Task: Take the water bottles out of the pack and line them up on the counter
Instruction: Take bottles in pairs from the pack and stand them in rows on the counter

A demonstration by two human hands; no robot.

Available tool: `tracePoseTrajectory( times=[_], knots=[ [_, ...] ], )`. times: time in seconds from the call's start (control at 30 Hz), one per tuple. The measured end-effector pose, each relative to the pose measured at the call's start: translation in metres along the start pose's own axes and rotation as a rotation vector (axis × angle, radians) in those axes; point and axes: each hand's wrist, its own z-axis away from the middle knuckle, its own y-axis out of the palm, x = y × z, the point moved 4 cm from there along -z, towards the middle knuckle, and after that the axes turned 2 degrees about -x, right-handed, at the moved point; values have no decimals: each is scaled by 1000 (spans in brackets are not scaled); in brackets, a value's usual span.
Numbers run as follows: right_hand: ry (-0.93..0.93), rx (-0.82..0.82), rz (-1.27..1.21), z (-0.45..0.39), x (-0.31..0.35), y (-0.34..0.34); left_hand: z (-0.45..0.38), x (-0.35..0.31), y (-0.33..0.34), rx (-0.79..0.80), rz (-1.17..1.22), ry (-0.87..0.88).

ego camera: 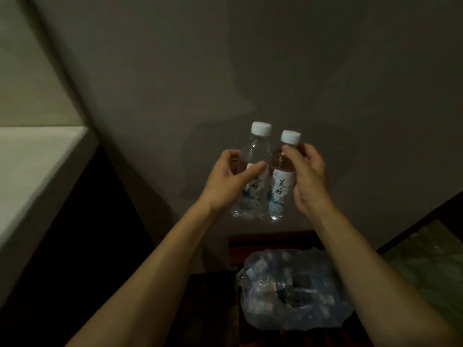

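dim wall [250,58] | pack [295,291] blurred; bottles' [258,156] bases murky

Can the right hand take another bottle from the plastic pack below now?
Probably not yet. The right hand already grips a bottle, so it has no free fingers. The pack lies open below with nothing over it, so the path looks free.

Counting what's visible: two water bottles, the left bottle [253,169] and the right bottle [281,176], each with one white cap, so two caps and two printed labels. Two hands: left hand [230,179], right hand [308,176], one bottle apiece. One plastic pack [295,289] down below; it's too dim and crumpled to count the bottles inside.
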Motion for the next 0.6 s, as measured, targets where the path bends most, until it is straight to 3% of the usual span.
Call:
tracePoseTrajectory(
  times=[0.27, 0.6],
  knots=[
    [-95, -6, -69, 16, 33, 65, 14, -63, -60, -29, -285, 88],
    [-150, 206, -157, 38, 58, 176, 66, -112, -147, -292, -232, 210]
  ],
)
